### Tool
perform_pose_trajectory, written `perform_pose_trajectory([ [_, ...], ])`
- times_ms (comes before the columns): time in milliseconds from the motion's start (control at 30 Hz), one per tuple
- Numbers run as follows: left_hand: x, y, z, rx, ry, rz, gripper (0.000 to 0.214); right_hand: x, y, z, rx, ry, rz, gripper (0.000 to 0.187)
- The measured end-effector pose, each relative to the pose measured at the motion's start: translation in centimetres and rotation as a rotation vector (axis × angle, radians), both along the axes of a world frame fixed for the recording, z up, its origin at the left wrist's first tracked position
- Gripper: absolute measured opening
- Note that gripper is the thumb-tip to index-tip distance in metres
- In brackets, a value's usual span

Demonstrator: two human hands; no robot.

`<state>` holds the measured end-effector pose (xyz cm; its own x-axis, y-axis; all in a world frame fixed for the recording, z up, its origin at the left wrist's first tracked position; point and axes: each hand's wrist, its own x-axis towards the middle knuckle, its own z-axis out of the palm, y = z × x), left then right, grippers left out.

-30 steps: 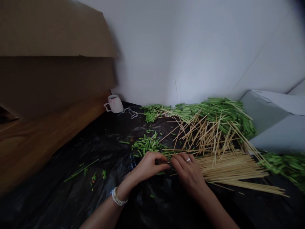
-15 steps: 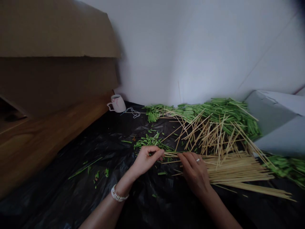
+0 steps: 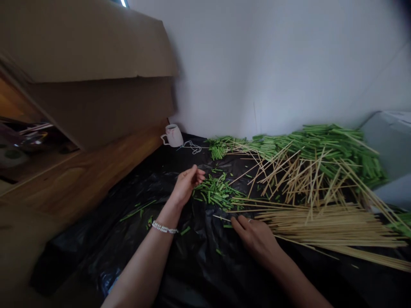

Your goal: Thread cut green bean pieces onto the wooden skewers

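Observation:
My left hand (image 3: pixel 188 184) hovers over the black plastic sheet (image 3: pixel 199 269), fingers curled close together, just left of a small heap of short green pieces (image 3: pixel 215 192). Whether it holds anything I cannot see. A bead bracelet sits on that wrist. My right hand (image 3: pixel 257 237) rests low on the sheet, fingers pinched on the end of a thin bare wooden stick (image 3: pixel 221 218). Right of it lies a neat bundle of bare sticks (image 3: pixel 324 224). Looser bare sticks (image 3: pixel 298 175) cross behind it. Along the wall lies a pile of green-coated sticks (image 3: pixel 324 143).
A white mug (image 3: pixel 173 135) and a bit of white string (image 3: pixel 192 147) sit in the far corner. A large cardboard box (image 3: pixel 96 64) overhangs a wooden surface (image 3: pixel 90 175) on the left. A grey box (image 3: pixel 393 128) stands at the right. Green scraps (image 3: pixel 138 209) dot the sheet.
My hands were together on one stick. My left hand has pulled away up and to the left, toward the heap of green pieces. My right hand stays low. The view swung left.

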<state>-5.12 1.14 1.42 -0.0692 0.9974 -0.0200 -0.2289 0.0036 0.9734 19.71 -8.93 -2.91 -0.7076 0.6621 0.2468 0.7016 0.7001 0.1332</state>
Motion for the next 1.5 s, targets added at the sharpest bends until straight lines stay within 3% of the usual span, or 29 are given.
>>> perform_pose_trajectory([
  [100, -2.0, 0.7, 1.2, -0.075, -0.079, 0.036, 0.041, -0.1, 0.1, 0.0, -0.051, -0.053, -0.031, 0.037],
  [167, -2.9, 0.4, 1.9, -0.022, 0.057, 0.042, 0.042, 0.0, 0.2, 0.1, -0.063, -0.075, -0.047, 0.037],
  [233, -3.4, -0.6, 2.3, 0.106, 0.363, -0.006, 0.043, -0.1, 0.2, 0.2, -0.077, -0.08, -0.058, 0.038],
  [367, -3.6, -4.2, 1.8, 0.421, 1.081, -0.292, 0.034, -0.1, 0.1, 0.5, -0.119, -0.083, -0.072, 0.038],
  [467, -4.1, -6.7, 0.8, 0.564, 1.378, -0.37, 0.031, -0.1, 0.0, 0.4, -0.114, -0.083, -0.071, 0.039],
  [533, -4.6, -8.0, 0.0, 0.675, 1.458, -0.378, 0.026, -0.1, 0.0, 0.2, -0.097, -0.078, -0.071, 0.039],
  [633, -5.3, -9.3, -1.3, 0.793, 1.505, -0.383, 0.022, 0.0, 0.1, -0.1, -0.076, -0.073, -0.073, 0.039],
  [700, -5.5, -9.8, -2.1, 0.782, 1.499, -0.401, 0.023, 0.0, 0.1, -0.2, -0.059, -0.07, -0.071, 0.038],
  [833, -5.3, -8.9, -2.3, 0.546, 1.365, -0.375, 0.033, 0.0, 0.1, -0.3, -0.04, -0.058, -0.067, 0.038],
  [933, -4.5, -6.4, -1.2, 0.285, 1.32, -0.342, 0.033, 0.0, 0.1, -0.4, -0.046, -0.04, -0.063, 0.039],
  [1000, -3.5, -4.6, -0.4, 0.202, 1.34, -0.288, 0.031, -0.1, 0.1, -0.5, -0.041, -0.028, -0.065, 0.039],
  [1100, -1.5, -3.2, -0.2, 0.191, 1.387, -0.191, 0.036, -0.1, 0.1, -0.7, -0.032, -0.016, -0.074, 0.037],
  [1233, 0.6, -3.3, -1.6, 0.111, 1.378, -0.124, 0.035, -0.2, 0.2, -0.5, -0.042, -0.014, -0.075, 0.036],
  [1500, 0.1, -3.3, -3.6, 0.256, 1.156, -0.152, 0.012, -0.4, 0.0, 0.2, -0.024, -0.011, -0.075, 0.035],
])
